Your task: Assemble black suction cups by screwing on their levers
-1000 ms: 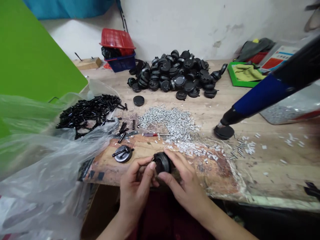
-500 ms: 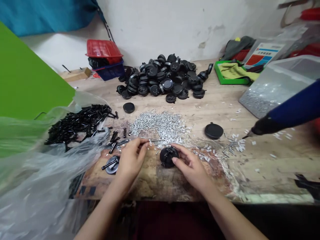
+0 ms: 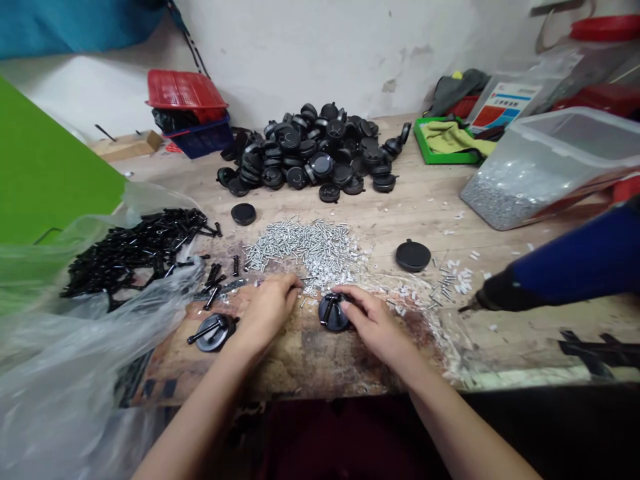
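My right hand [image 3: 373, 321] is closed on a black round part [image 3: 331, 313] and holds it down on the worn board [image 3: 310, 360] at the table's front edge. My left hand [image 3: 267, 308] lies just left of it. Its fingers are curled together at the near edge of the pile of small silver screws [image 3: 305, 243]; what they pinch is too small to make out. A second black round part with a pin across it [image 3: 214, 331] lies left of my left hand.
Black pins [image 3: 135, 250] lie heaped on a clear plastic bag [image 3: 75, 373] at left. A heap of black round parts [image 3: 315, 157] sits at the back. Single black discs [image 3: 243, 213] [image 3: 413, 255] lie apart. A blue power tool [image 3: 565, 273] reaches in from the right, before a clear screw tub [image 3: 540, 167].
My hands brought the black part down onto the board. My left hand let go of it and reached to the screw pile. The blue tool lifted off the black disc and drew back right.
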`<action>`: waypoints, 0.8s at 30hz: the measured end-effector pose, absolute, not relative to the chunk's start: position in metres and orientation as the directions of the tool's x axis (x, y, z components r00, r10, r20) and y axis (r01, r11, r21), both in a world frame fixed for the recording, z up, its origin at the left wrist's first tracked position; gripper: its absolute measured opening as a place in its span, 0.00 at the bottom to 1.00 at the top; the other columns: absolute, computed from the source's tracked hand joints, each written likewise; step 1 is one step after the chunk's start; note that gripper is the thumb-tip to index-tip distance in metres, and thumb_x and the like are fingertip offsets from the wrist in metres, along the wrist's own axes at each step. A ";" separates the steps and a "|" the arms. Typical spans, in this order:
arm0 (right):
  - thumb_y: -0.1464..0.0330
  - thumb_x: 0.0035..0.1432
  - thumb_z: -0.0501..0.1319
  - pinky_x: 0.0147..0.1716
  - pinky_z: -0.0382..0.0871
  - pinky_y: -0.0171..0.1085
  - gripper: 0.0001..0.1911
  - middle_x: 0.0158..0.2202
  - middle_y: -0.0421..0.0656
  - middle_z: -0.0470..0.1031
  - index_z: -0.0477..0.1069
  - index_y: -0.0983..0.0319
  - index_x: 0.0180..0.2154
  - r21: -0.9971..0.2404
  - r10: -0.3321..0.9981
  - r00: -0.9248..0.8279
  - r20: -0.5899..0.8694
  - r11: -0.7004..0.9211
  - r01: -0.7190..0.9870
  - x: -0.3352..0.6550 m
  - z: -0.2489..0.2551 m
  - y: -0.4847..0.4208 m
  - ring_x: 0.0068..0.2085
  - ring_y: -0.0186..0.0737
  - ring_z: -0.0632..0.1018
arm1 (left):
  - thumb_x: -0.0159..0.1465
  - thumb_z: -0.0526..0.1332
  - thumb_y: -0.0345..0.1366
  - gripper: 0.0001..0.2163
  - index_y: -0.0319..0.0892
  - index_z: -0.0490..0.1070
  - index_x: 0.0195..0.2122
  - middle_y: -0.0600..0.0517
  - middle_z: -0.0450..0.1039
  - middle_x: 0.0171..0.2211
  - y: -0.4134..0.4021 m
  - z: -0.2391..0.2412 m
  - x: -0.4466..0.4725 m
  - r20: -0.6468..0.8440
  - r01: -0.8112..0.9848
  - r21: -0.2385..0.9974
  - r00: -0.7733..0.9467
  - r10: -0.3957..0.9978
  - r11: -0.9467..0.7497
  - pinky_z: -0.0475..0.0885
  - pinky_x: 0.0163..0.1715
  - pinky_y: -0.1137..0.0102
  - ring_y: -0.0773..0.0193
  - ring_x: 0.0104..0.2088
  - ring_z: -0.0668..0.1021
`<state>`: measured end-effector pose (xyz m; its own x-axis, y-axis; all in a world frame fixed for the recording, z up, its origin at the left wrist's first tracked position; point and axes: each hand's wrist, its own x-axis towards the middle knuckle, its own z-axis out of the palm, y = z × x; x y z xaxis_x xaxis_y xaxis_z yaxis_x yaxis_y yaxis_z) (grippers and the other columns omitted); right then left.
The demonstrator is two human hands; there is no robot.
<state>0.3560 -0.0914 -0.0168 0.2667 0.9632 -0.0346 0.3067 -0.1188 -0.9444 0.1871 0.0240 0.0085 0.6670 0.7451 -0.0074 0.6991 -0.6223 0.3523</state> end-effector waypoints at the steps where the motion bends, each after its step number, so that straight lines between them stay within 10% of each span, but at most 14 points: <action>1: 0.69 0.59 0.54 0.54 0.64 0.49 0.16 0.49 0.46 0.76 0.72 0.59 0.47 -0.945 0.963 0.267 -0.039 -0.122 0.303 0.355 -0.017 -0.091 0.51 0.44 0.75 | 0.63 0.53 0.31 0.08 0.42 0.72 0.36 0.48 0.76 0.35 0.024 0.008 0.188 -0.013 0.693 0.345 0.678 0.735 -0.633 0.67 0.38 0.66 0.57 0.38 0.76; 14: 0.68 0.59 0.55 0.55 0.63 0.49 0.16 0.49 0.45 0.75 0.70 0.58 0.48 -0.970 0.942 0.336 -0.001 -0.082 0.228 0.351 -0.014 -0.094 0.50 0.43 0.74 | 0.63 0.53 0.29 0.07 0.42 0.69 0.33 0.47 0.74 0.33 0.022 0.013 0.199 -0.035 0.687 0.209 0.717 0.697 -0.696 0.66 0.36 0.67 0.58 0.35 0.74; 24: 0.65 0.57 0.59 0.51 0.67 0.42 0.18 0.47 0.44 0.74 0.64 0.56 0.50 -0.948 0.943 0.303 -0.137 -0.036 -0.315 0.340 -0.013 -0.103 0.50 0.40 0.74 | 0.61 0.53 0.25 0.09 0.39 0.71 0.30 0.43 0.75 0.30 0.021 0.024 0.214 -0.087 0.675 0.056 0.737 0.670 -0.736 0.68 0.37 0.64 0.54 0.35 0.76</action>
<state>0.3400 -0.1032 -0.0130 0.3033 0.9430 -0.1368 -0.3153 -0.0362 -0.9483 0.2135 0.0210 0.0236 0.7374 0.6699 -0.0869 0.6750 -0.7357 0.0562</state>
